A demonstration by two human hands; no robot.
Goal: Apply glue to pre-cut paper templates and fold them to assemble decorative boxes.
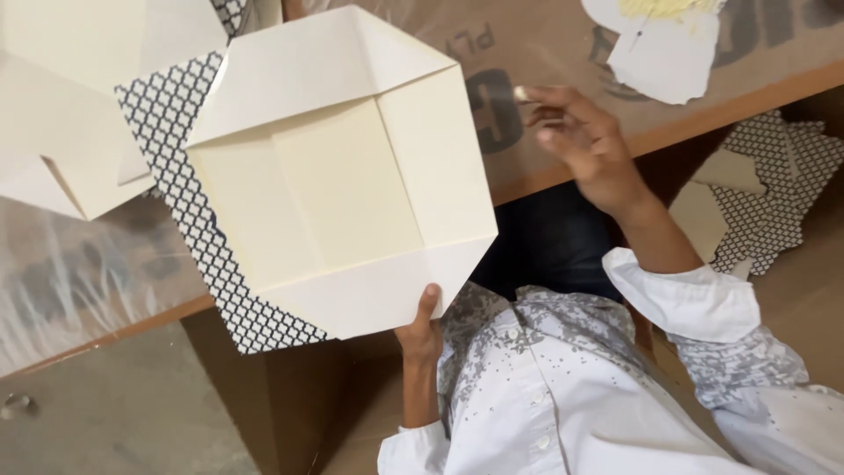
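Worktop [563, 149]: brown board with a pale wooden edge, partly under clear plastic sheeting [70, 281]; it runs beneath and beyond both hands.

Folded paper piece [338, 180]: cream sheet with flaps turned inward around a square centre, black-and-white lattice pattern showing along its far side. Held above the worktop edge, its lower flap pinched by the left hand [420, 330], thumb on top and the other fingers hidden beneath.

Second cream folded piece [70, 105]: on the worktop, beyond the held piece, away from the left fingers.

Patterned offcuts [774, 189]: lattice and cream scraps lying below the worktop, outward of the right wrist.

Torn white scrap [664, 53]: on the worktop, just past the right fingertips.

Right hand [585, 141]: raised over the worktop edge, fingers drawn narrowly together around a small pale object [520, 91], too blurred to identify.
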